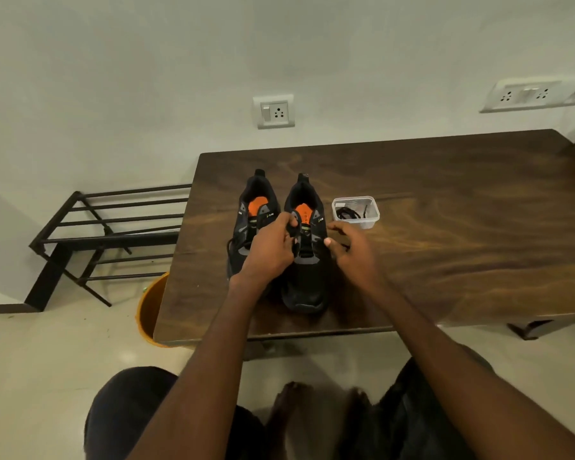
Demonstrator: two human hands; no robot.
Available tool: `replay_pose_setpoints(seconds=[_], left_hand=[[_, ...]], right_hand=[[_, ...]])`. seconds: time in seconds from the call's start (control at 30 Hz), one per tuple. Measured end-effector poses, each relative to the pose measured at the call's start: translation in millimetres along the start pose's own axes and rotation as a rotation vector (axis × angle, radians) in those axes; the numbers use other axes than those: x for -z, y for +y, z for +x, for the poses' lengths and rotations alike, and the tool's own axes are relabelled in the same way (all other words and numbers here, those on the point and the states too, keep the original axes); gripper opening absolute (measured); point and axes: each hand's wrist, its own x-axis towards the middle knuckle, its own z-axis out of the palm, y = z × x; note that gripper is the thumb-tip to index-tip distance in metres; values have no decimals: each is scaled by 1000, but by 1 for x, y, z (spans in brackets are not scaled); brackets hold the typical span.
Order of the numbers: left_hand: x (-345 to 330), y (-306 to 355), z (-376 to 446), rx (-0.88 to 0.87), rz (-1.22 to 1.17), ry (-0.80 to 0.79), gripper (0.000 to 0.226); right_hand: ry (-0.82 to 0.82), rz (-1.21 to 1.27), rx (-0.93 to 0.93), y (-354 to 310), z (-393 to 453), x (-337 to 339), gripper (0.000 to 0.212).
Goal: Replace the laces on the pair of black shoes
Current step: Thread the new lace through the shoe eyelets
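Two black shoes with orange insoles stand side by side on the brown wooden table (445, 227), toes toward me. The left shoe (246, 227) still carries a black lace, which loops out at its left side. My left hand (271, 250) reaches across it and pinches the tongue of the right shoe (307, 273). My right hand (352, 250) hovers at that shoe's right side with fingers curled, pinching what looks like a thin black lace end; the lace itself is hard to make out. A clear plastic tub (356, 212) right of the shoes holds coiled black laces.
A black metal rack (113, 234) stands on the floor left of the table. An orange bucket (150, 310) sits under the table's left front corner. Wall sockets are behind the table. My knees and bare feet show below the table edge.
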Motion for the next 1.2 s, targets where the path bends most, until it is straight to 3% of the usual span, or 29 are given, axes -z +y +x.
replay_pose_setpoints(seconds=[0.13, 0.2, 0.6, 0.73, 0.93, 1.2], left_hand=[[2, 2, 5, 4, 37, -25, 32], [4, -1, 8, 1, 40, -39, 33], [2, 9, 8, 83, -43, 15, 28], [-4, 3, 8, 140, -96, 34, 23], [-7, 19, 6, 194, -120, 99, 25], [-20, 24, -43, 175, -122, 144, 42]], right_hand=[[7, -90, -29, -22, 14, -5, 8], [23, -91, -87, -20, 16, -3, 14], [116, 13, -281, -48, -6, -19, 5], [59, 32, -295, -53, -7, -15, 8], [-16, 116, -224, -62, -10, -2, 43], [53, 54, -210, -45, -67, -8, 45]])
